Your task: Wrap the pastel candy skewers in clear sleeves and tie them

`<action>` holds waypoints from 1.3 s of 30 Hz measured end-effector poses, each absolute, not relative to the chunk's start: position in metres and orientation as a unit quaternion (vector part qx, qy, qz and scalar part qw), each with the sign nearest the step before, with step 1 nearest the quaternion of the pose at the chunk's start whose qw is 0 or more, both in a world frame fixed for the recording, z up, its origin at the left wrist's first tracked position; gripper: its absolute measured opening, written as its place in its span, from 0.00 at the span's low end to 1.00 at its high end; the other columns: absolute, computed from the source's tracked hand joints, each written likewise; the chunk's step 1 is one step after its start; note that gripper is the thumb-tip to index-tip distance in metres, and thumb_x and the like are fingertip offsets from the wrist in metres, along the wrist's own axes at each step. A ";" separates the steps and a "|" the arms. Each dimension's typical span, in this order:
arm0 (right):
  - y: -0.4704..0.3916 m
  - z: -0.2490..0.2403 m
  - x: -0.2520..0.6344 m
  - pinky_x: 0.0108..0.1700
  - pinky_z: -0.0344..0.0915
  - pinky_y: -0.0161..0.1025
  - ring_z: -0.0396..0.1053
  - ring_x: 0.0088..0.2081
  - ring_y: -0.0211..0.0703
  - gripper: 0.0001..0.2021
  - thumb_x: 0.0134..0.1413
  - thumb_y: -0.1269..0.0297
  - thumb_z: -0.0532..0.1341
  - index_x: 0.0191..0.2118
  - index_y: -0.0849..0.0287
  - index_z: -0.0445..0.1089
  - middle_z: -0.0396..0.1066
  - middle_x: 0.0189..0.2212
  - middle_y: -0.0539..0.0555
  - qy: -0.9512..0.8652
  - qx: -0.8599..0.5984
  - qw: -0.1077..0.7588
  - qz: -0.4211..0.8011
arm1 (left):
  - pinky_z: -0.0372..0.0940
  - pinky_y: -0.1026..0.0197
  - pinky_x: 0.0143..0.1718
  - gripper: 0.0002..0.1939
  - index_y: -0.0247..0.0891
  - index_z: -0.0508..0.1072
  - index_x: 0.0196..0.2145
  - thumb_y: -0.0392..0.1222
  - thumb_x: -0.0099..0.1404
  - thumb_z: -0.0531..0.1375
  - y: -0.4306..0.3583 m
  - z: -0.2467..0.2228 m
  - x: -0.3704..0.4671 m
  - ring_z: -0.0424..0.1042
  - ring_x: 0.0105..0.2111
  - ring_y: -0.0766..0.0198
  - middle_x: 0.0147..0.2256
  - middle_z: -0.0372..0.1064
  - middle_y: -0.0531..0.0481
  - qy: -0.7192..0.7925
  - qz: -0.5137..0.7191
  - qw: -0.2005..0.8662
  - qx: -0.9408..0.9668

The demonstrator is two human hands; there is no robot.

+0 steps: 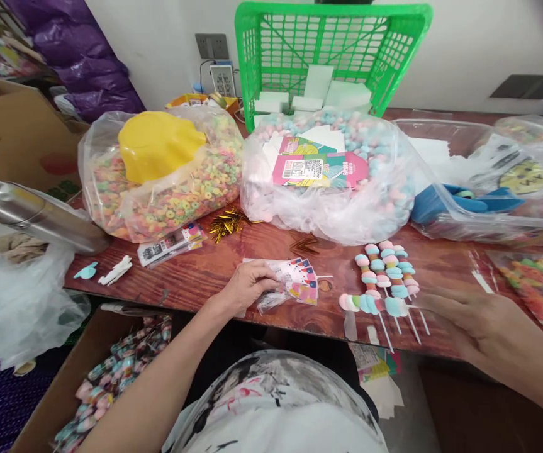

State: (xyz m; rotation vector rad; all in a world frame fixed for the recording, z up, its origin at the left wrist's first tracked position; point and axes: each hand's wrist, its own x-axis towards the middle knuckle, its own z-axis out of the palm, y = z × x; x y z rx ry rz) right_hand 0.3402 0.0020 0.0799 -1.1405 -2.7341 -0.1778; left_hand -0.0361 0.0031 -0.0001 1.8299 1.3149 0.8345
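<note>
My left hand [252, 280] rests on a fanned stack of small printed plastic bags [299, 277], its fingertips pressed together on the left part of the stack. My right hand [479, 321] is blurred by motion at the right, with its fingers close to several marshmallow skewers [389, 270]. These carry pink and blue marshmallows on white sticks and lie side by side. One marshmallow skewer [368, 304] lies crosswise over the others, its right end near my right fingers. Whether those fingers touch it, I cannot tell.
Behind stand clear bags of candy rings [195, 189] and marshmallows [384, 170], with a green basket [332, 9] beyond. Gold twist ties [228, 223] lie mid-table. A steel flask [39, 217] leans at left. Below, a carton [80, 352] holds finished skewers. Gummy candy [540, 283] sits right.
</note>
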 end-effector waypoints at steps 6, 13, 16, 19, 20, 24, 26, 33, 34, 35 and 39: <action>-0.022 0.076 0.313 0.32 0.69 0.30 0.75 0.33 0.39 0.15 0.57 0.78 0.53 0.45 0.53 0.66 0.75 0.32 0.52 -0.894 -0.366 0.253 0.050 | 0.62 0.64 0.36 0.04 0.37 0.80 0.29 0.35 0.58 0.64 0.005 -0.001 -0.037 0.70 0.32 0.65 0.29 0.74 0.50 0.495 0.331 0.373 0.712; -0.023 0.051 0.289 0.30 0.68 0.32 0.73 0.30 0.38 0.15 0.55 0.79 0.52 0.45 0.58 0.67 0.73 0.31 0.53 -0.891 -0.355 0.280 0.048 | 0.63 0.63 0.37 0.06 0.39 0.80 0.30 0.39 0.61 0.62 0.003 -0.007 -0.038 0.70 0.33 0.65 0.30 0.74 0.50 0.495 0.327 0.356 0.722; -0.025 0.045 0.286 0.29 0.65 0.34 0.70 0.28 0.38 0.15 0.54 0.80 0.52 0.44 0.60 0.66 0.71 0.31 0.53 -0.902 -0.355 0.247 0.000 | 0.62 0.63 0.36 0.06 0.38 0.80 0.30 0.40 0.61 0.62 0.003 -0.010 -0.038 0.70 0.32 0.66 0.29 0.72 0.50 0.492 0.316 0.344 0.735; -0.029 0.043 0.274 0.30 0.64 0.36 0.69 0.29 0.40 0.15 0.52 0.81 0.51 0.44 0.62 0.66 0.71 0.32 0.55 -0.910 -0.341 0.228 -0.061 | 0.62 0.64 0.36 0.06 0.38 0.80 0.30 0.39 0.61 0.62 0.003 -0.011 -0.035 0.69 0.31 0.66 0.29 0.71 0.50 0.481 0.308 0.334 0.750; -0.031 0.043 0.269 0.31 0.65 0.36 0.69 0.30 0.41 0.16 0.51 0.81 0.51 0.44 0.63 0.66 0.71 0.32 0.55 -0.913 -0.333 0.227 -0.070 | 0.62 0.64 0.35 0.06 0.38 0.80 0.30 0.39 0.61 0.62 0.003 -0.011 -0.035 0.69 0.31 0.66 0.29 0.71 0.50 0.477 0.308 0.330 0.754; -0.029 0.041 0.252 0.34 0.65 0.36 0.69 0.33 0.41 0.17 0.51 0.82 0.50 0.44 0.63 0.66 0.71 0.31 0.54 -0.910 -0.324 0.253 -0.049 | 0.62 0.64 0.35 0.06 0.38 0.80 0.31 0.39 0.61 0.62 0.002 -0.013 -0.032 0.69 0.32 0.66 0.29 0.72 0.49 0.471 0.315 0.335 0.753; -0.025 0.039 0.248 0.36 0.64 0.37 0.69 0.32 0.40 0.16 0.52 0.82 0.51 0.43 0.62 0.67 0.72 0.30 0.53 -0.904 -0.334 0.263 -0.045 | 0.63 0.64 0.35 0.06 0.38 0.80 0.31 0.40 0.62 0.62 0.001 -0.015 -0.031 0.70 0.32 0.66 0.29 0.72 0.50 0.469 0.323 0.345 0.746; -0.020 0.028 0.241 0.36 0.65 0.39 0.71 0.32 0.40 0.17 0.53 0.81 0.52 0.44 0.60 0.70 0.75 0.32 0.53 -0.887 -0.342 0.310 -0.022 | 0.63 0.59 0.43 0.12 0.37 0.77 0.33 0.43 0.68 0.55 -0.006 0.002 -0.035 0.69 0.39 0.62 0.35 0.72 0.46 0.464 0.339 0.271 0.772; -0.020 0.028 0.240 0.36 0.65 0.39 0.71 0.33 0.41 0.17 0.53 0.82 0.53 0.45 0.59 0.70 0.75 0.32 0.53 -0.881 -0.342 0.326 -0.013 | 0.62 0.57 0.47 0.12 0.37 0.76 0.38 0.46 0.67 0.56 -0.007 0.010 -0.036 0.68 0.43 0.60 0.39 0.71 0.44 0.456 0.328 0.245 0.790; -0.021 0.028 0.240 0.37 0.66 0.39 0.71 0.34 0.41 0.18 0.52 0.82 0.53 0.45 0.59 0.70 0.75 0.33 0.54 -0.877 -0.340 0.339 -0.007 | 0.61 0.55 0.49 0.16 0.36 0.73 0.45 0.50 0.65 0.58 -0.007 0.018 -0.036 0.66 0.47 0.58 0.44 0.70 0.43 0.447 0.312 0.223 0.808; -0.019 0.033 0.234 0.36 0.66 0.40 0.71 0.34 0.42 0.20 0.51 0.83 0.54 0.48 0.59 0.68 0.75 0.33 0.55 -0.877 -0.311 0.367 0.003 | 0.61 0.56 0.46 0.30 0.34 0.69 0.48 0.60 0.56 0.62 -0.004 0.040 -0.031 0.69 0.44 0.54 0.43 0.72 0.42 0.439 0.185 0.198 0.856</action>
